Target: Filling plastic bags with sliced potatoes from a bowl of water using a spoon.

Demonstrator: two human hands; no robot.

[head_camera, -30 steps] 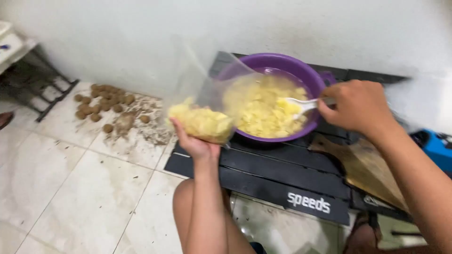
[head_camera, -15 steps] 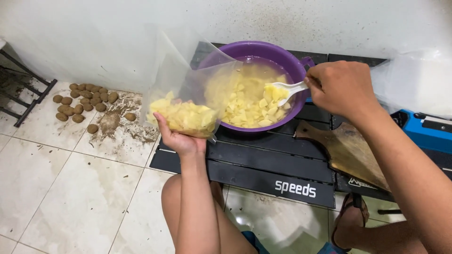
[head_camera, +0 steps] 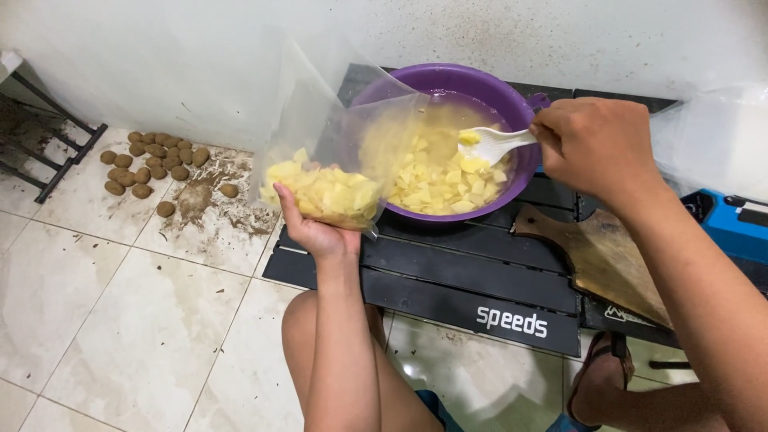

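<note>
My left hand (head_camera: pixel 316 230) cups the bottom of a clear plastic bag (head_camera: pixel 324 140) holding yellow potato pieces, its open mouth tilted against the purple basin. My right hand (head_camera: pixel 596 144) grips a white plastic spoon (head_camera: pixel 492 144) with a few yellow pieces on it, held over the purple basin (head_camera: pixel 512 100). The basin sits on a low black slatted table (head_camera: pixel 472 276) and is filled with cut yellow potato pieces (head_camera: pixel 440 176).
A wooden cutting board (head_camera: pixel 596 260) lies on the table's right side. Several brown unpeeled potatoes (head_camera: pixel 148 164) and loose dirt lie on the white tiled floor at left. A black metal rack (head_camera: pixel 48 148) stands far left, a blue object (head_camera: pixel 736 228) far right. My knees are below.
The right hand has lifted the spoon with potato pieces from the basin's contents and moved it slightly left, toward the bag's mouth. The left hand keeps holding the bag.
</note>
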